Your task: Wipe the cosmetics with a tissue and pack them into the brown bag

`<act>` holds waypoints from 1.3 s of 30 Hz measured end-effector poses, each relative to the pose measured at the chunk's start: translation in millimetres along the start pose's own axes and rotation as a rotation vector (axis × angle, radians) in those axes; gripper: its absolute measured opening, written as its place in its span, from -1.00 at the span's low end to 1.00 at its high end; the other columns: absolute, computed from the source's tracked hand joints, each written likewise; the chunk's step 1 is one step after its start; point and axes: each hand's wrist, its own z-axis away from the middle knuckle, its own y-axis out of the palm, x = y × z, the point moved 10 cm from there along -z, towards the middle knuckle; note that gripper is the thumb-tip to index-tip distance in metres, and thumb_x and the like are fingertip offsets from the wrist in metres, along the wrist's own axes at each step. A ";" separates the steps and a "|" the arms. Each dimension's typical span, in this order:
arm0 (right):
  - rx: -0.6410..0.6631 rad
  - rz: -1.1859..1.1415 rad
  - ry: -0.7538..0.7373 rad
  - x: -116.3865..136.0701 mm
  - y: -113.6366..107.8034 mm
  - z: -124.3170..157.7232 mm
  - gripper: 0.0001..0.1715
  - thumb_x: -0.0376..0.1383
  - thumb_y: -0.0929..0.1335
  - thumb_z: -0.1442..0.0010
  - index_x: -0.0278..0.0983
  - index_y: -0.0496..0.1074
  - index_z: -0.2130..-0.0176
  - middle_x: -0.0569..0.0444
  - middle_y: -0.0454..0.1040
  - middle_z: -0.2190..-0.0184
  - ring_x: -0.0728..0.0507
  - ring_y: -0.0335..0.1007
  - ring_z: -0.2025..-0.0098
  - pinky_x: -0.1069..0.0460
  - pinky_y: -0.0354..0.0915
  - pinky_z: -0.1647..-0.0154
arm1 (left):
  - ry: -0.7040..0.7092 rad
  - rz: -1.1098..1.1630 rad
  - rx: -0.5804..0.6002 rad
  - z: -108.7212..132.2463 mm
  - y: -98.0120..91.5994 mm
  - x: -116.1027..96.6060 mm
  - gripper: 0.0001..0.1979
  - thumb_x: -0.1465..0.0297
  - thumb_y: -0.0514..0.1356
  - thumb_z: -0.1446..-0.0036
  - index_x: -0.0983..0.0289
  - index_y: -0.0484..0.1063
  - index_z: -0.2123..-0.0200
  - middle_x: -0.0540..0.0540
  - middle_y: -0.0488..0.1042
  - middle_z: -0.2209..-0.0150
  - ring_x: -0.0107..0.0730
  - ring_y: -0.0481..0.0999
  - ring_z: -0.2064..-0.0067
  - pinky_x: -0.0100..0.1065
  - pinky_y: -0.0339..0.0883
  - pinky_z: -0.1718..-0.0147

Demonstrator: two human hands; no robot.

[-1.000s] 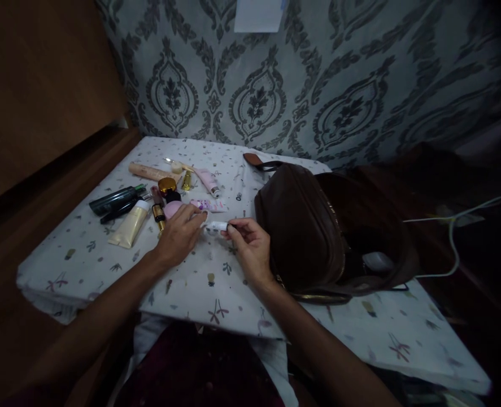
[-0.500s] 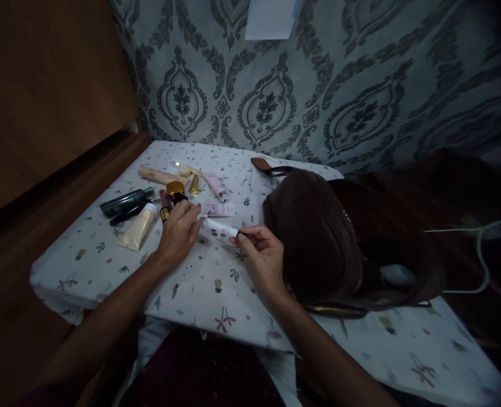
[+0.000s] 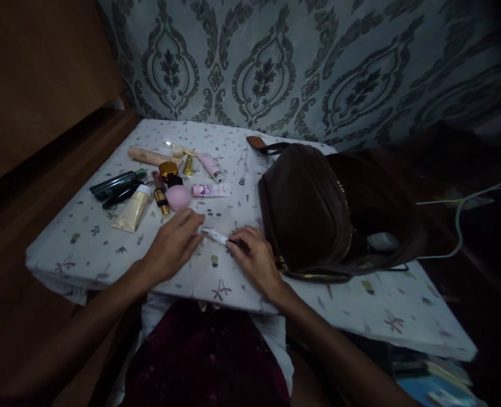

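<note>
Between my hands, low over the table's front part, is a slim white tube [image 3: 217,236] with a dark cap end. My left hand [image 3: 174,244] pinches its left end between thumb and fingers. The dark right end sits in the fingers of my right hand [image 3: 253,253], which partly hide it. Just beyond my left hand lie a round pink case [image 3: 178,198], a small tube with a pink cap [image 3: 210,190] and a lipstick-like stick with gold bands [image 3: 161,199]. A cream squeeze tube [image 3: 134,209] with a white cap lies further left.
A dark brown bag [image 3: 305,209] stands open on the right of the patterned tablecloth [image 3: 118,265]. Behind the pink case are a gold-lidded jar [image 3: 168,169], a pink tube [image 3: 209,166], a beige tube [image 3: 148,156] and a dark green bottle [image 3: 117,184]. A wooden cabinet [image 3: 42,85] borders the left.
Both hands have come nearer the front edge with the white tube, and the pink case now shows. My view has tilted down somewhat.
</note>
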 end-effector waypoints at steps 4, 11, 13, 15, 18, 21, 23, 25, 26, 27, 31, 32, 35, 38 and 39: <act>0.031 0.067 -0.027 0.2 3.4 0.2 -0.94 -0.36 0.42 -0.14 -0.20 0.47 0.32 0.02 0.48 0.27 -0.22 0.38 0.11 -0.09 0.30 0.08 | 0.179 -0.219 0.046 8.8 29.2 -41.7 -0.76 0.54 0.01 -0.33 0.28 0.37 0.01 0.13 0.42 0.22 -0.22 0.38 0.20 -0.26 0.37 0.26; 0.059 0.152 -0.021 -0.5 6.0 -0.8 -0.82 -0.44 0.40 -0.12 -0.23 0.36 0.46 0.04 0.41 0.40 -0.19 0.34 0.24 -0.02 0.24 0.23 | 0.251 -0.459 0.104 14.3 60.3 -53.7 -0.76 0.52 0.11 -0.29 0.28 0.40 0.00 0.16 0.43 0.18 -0.16 0.38 0.17 -0.21 0.40 0.25; 0.049 0.147 -0.031 -0.4 5.5 -1.4 -0.81 -0.44 0.41 -0.12 -0.22 0.37 0.46 0.05 0.40 0.41 -0.18 0.33 0.25 -0.02 0.23 0.24 | 0.235 -0.482 0.113 14.9 61.0 -50.5 -0.75 0.52 0.12 -0.28 0.28 0.40 -0.01 0.17 0.43 0.19 -0.16 0.39 0.18 -0.21 0.41 0.26; 0.039 0.139 -0.039 -0.5 5.0 -1.6 -0.82 -0.43 0.42 -0.12 -0.22 0.38 0.46 0.06 0.40 0.42 -0.18 0.33 0.25 -0.02 0.24 0.24 | 0.225 -0.485 0.116 15.0 60.5 -48.1 -0.75 0.52 0.11 -0.29 0.27 0.40 -0.02 0.17 0.43 0.19 -0.17 0.39 0.18 -0.21 0.41 0.26; 0.040 0.121 -0.041 -0.8 5.1 -1.6 -0.87 -0.41 0.43 -0.13 -0.22 0.44 0.42 0.06 0.41 0.40 -0.18 0.34 0.24 -0.03 0.26 0.22 | 0.198 -0.470 0.113 13.4 59.0 -43.3 -0.73 0.54 0.08 -0.29 0.26 0.41 -0.02 0.18 0.43 0.19 -0.17 0.39 0.18 -0.21 0.41 0.27; 0.042 0.094 -0.031 -1.2 4.7 -1.2 -0.92 -0.39 0.46 -0.12 -0.22 0.49 0.36 0.05 0.43 0.37 -0.19 0.36 0.21 -0.04 0.29 0.19 | 0.128 -0.465 0.085 9.9 53.3 -32.7 -0.70 0.57 0.07 -0.27 0.25 0.43 0.00 0.19 0.43 0.19 -0.16 0.39 0.18 -0.23 0.41 0.29; 0.045 0.079 -0.025 -1.5 4.6 -0.8 -0.92 -0.39 0.46 -0.12 -0.21 0.52 0.33 0.05 0.44 0.37 -0.20 0.37 0.20 -0.05 0.30 0.18 | 0.071 -0.464 0.070 8.2 48.6 -22.6 -0.69 0.59 0.06 -0.26 0.24 0.46 0.02 0.20 0.43 0.18 -0.15 0.39 0.17 -0.24 0.40 0.31; 0.046 0.071 -0.020 -2.1 4.4 -0.4 -0.92 -0.39 0.46 -0.12 -0.20 0.53 0.33 0.05 0.44 0.37 -0.20 0.38 0.19 -0.06 0.30 0.17 | 0.019 -0.452 0.064 7.3 43.8 -10.7 -0.67 0.59 0.04 -0.26 0.23 0.47 0.01 0.20 0.42 0.17 -0.14 0.39 0.16 -0.23 0.41 0.30; 0.044 0.068 -0.018 -2.4 4.1 -0.3 -0.91 -0.39 0.46 -0.12 -0.20 0.54 0.33 0.05 0.44 0.37 -0.20 0.38 0.19 -0.06 0.31 0.16 | -0.006 -0.443 0.064 7.3 41.7 -4.1 -0.67 0.58 0.03 -0.27 0.23 0.47 0.01 0.20 0.42 0.16 -0.14 0.39 0.15 -0.22 0.42 0.28; 0.040 0.065 -0.017 -2.6 3.7 -0.3 -0.91 -0.40 0.46 -0.12 -0.20 0.54 0.33 0.05 0.44 0.37 -0.20 0.38 0.19 -0.07 0.31 0.16 | -0.029 -0.433 0.062 7.4 39.4 2.7 -0.66 0.57 0.03 -0.28 0.23 0.48 0.00 0.21 0.42 0.16 -0.13 0.40 0.15 -0.21 0.42 0.27; 0.035 0.046 -0.017 -2.5 3.0 -0.6 -0.94 -0.37 0.46 -0.12 -0.20 0.54 0.34 0.05 0.44 0.37 -0.20 0.38 0.20 -0.07 0.31 0.17 | -0.114 -0.388 0.036 9.4 30.9 28.5 -0.69 0.52 0.03 -0.29 0.25 0.49 0.00 0.21 0.42 0.15 -0.11 0.42 0.10 -0.21 0.42 0.23; 0.036 0.044 -0.017 -2.4 3.1 -0.7 -0.95 -0.37 0.46 -0.13 -0.21 0.55 0.34 0.04 0.45 0.36 -0.20 0.38 0.20 -0.07 0.32 0.18 | -0.128 -0.375 0.024 10.2 29.2 33.1 -0.69 0.51 0.03 -0.29 0.26 0.49 0.01 0.20 0.42 0.14 -0.11 0.42 0.08 -0.21 0.41 0.22; 0.035 0.049 -0.015 -2.5 3.4 -0.6 -0.95 -0.37 0.46 -0.13 -0.22 0.56 0.32 0.02 0.45 0.35 -0.21 0.39 0.20 -0.08 0.32 0.17 | -0.142 -0.336 -0.001 12.0 27.4 40.0 -0.70 0.49 0.03 -0.30 0.27 0.48 0.01 0.20 0.43 0.13 -0.12 0.43 0.06 -0.21 0.41 0.18; 0.028 0.051 -0.007 -2.9 2.7 -0.1 -0.92 -0.37 0.45 -0.13 -0.21 0.55 0.30 0.02 0.47 0.34 -0.21 0.39 0.19 -0.09 0.32 0.15 | -0.158 -0.296 -0.003 12.8 28.8 43.1 -0.70 0.48 0.02 -0.30 0.26 0.48 0.00 0.18 0.43 0.14 -0.14 0.43 0.07 -0.22 0.40 0.18; 0.023 0.043 -0.002 -3.0 2.2 0.1 -0.91 -0.37 0.45 -0.13 -0.22 0.55 0.28 0.03 0.47 0.34 -0.20 0.39 0.20 -0.08 0.32 0.15 | -0.166 -0.287 -0.004 12.9 29.1 44.1 -0.70 0.48 0.03 -0.30 0.25 0.48 0.01 0.17 0.43 0.14 -0.15 0.43 0.07 -0.23 0.40 0.18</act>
